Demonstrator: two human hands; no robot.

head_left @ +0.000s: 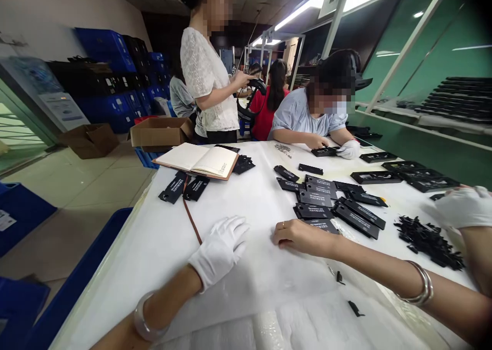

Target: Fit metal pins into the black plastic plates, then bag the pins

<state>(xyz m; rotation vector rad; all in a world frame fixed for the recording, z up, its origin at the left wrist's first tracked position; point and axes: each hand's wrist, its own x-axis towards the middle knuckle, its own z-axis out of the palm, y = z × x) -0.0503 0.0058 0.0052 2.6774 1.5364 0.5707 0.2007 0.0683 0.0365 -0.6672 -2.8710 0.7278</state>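
Note:
My left hand [221, 247], in a white glove, lies palm down on the white-covered table [246, 206] with its fingers stretched out. No object shows in it. My right hand [298, 236] is bare, with a ring, and rests on the table with curled fingers; whatever is under them is hidden. Just beyond it lie several flat black pieces with white print [317, 211], some overlapping. Under both hands the covering looks like a thin translucent sheet [269, 283]. Two small black parts [354, 309] lie nearer me, below my right forearm.
An open notebook [200, 160] lies over black pieces at the far left, its brown ribbon trailing towards my left hand. A pile of small black parts [428, 242] sits right, near a co-worker's gloved hand [467, 206]. Opposite, a seated person handles a black tray [325, 151]; another stands.

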